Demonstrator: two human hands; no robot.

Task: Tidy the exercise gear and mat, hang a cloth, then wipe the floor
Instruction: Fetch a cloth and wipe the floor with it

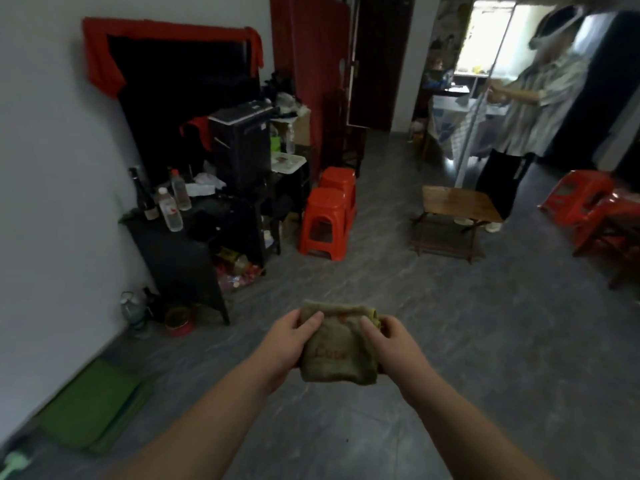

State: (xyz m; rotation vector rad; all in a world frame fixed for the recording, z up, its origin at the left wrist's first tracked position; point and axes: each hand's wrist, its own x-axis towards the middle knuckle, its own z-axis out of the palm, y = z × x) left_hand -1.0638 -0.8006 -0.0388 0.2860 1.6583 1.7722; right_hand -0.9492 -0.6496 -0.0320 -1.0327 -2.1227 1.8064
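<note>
forearms: both are extended forward and slightly inward from the bottom of the view, converging at the cloth.
left hand (289, 336): clamped on the cloth's left edge, thumb laid across the top face, fingers wrapped underneath.
right hand (388, 341): clamped on the right edge in the same way, thumb on top; the fingers below are hidden by the fabric.
cloth (337, 348): olive-green, folded into a thick pad with faint red lettering, held level between the two hands above the floor.
step in hand (judged): the pad is probably being readied for the floor wipe or carried to be hung; which one cannot be told.
how to do it well: the fold should be kept square so a flat face meets the tiles; pressure is best spread through the palm, and strokes overlapped.
floor (433, 323): grey marbled tile, bare around the hands.
mat (93, 407): green, folded flat, laid against the wall at lower left, well apart from the cloth; judged already tidied.
cabinet (180, 258): dark, cluttered, bottles on top; to be wiped around.
red stools (327, 220): stacked beyond the cabinet.
low wooden table (457, 206): mid-room.
second person (540, 98): standing far right, near the doorway.
</note>
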